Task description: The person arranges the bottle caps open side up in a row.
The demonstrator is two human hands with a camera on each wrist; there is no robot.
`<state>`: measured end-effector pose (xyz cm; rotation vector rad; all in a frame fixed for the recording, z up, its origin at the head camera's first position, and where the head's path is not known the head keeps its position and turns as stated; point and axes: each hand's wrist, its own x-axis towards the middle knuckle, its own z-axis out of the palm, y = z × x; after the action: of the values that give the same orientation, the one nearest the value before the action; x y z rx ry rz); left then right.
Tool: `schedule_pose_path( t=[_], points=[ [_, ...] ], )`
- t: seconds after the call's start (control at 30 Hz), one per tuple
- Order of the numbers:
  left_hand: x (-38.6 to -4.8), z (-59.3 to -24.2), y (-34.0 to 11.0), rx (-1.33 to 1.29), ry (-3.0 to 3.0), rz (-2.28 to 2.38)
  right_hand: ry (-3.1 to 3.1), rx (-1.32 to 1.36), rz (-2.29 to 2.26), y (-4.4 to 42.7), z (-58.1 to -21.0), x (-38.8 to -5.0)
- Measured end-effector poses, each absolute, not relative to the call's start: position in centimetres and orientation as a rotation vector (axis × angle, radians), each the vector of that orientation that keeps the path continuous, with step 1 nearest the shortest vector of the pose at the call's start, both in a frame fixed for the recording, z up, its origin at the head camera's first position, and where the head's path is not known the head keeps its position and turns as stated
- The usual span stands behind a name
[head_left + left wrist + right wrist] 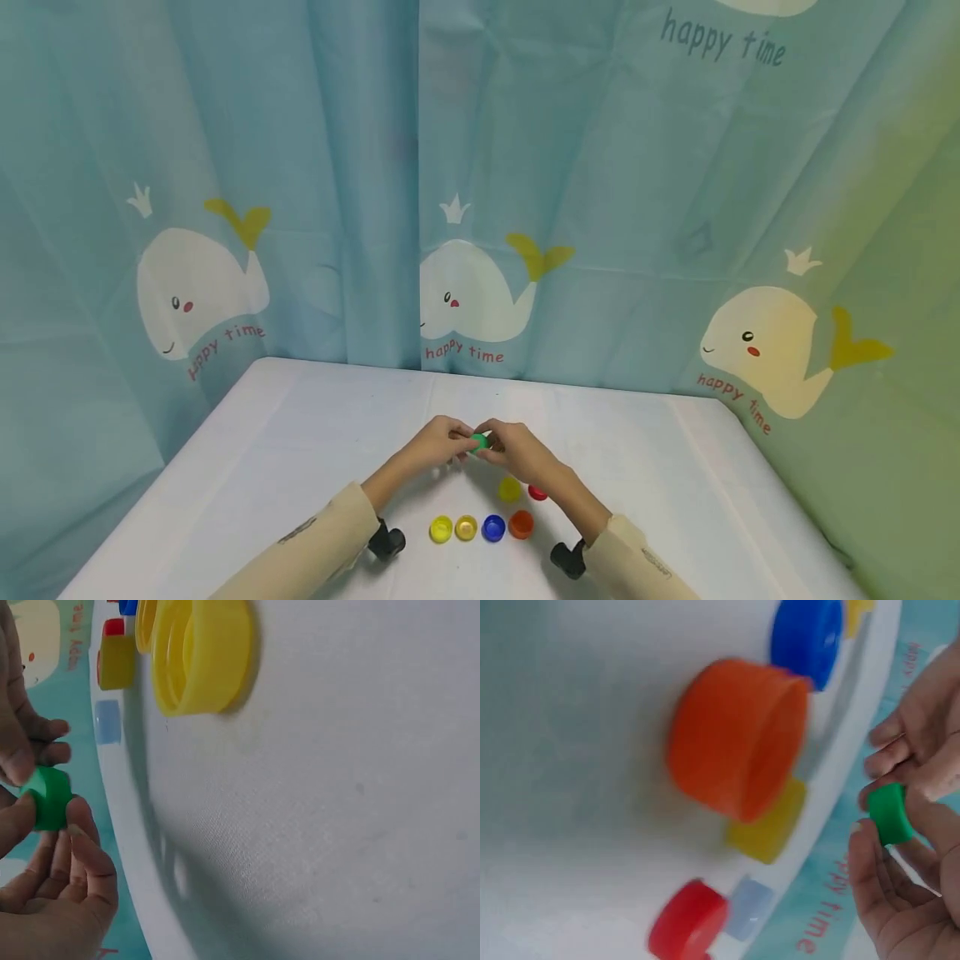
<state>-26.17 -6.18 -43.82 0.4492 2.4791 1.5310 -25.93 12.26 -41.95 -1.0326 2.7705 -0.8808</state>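
Observation:
A small green bottle cap (479, 442) is up off the table between my two hands. My left hand (437, 442) pinches it from the left with thumb and index finger, as the left wrist view shows. From the right, my right hand (519, 450) has its thumb and index finger on the same cap (890, 814). Below the hands lies a row of caps: a yellow cap (441, 529), a darker yellow cap (466, 527), a blue cap (493, 527) and an orange cap (521, 524). Behind them sit another yellow cap (510, 489) and a red cap (537, 492), partly hidden by my right forearm.
All the caps rest on a white table (337, 433). A pale blue translucent piece (748, 907) stands near the red cap in the right wrist view. Black wrist cameras (387, 540) hang at both cuffs. A blue whale-print curtain (375, 208) rises behind the table.

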Motion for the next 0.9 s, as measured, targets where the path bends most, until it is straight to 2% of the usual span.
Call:
schedule_pose_path(
  t=[0.27, 0.53, 0.9],
  points=[
    [-25.0, -43.0, -6.2, 0.596, 2.483, 1.589, 2.803, -1.056, -0.976, 12.7, -40.8, -24.7],
    [-24.0, -43.1, -6.0, 0.6, 2.447, 1.651, 2.818, -0.962, -1.054, 13.1, -40.9, -24.1],
    [-22.9, -42.8, -5.8, 0.648, 2.429, 1.671, 2.801, -0.978, -1.08, 13.9, -40.9, -23.3]
  ],
)
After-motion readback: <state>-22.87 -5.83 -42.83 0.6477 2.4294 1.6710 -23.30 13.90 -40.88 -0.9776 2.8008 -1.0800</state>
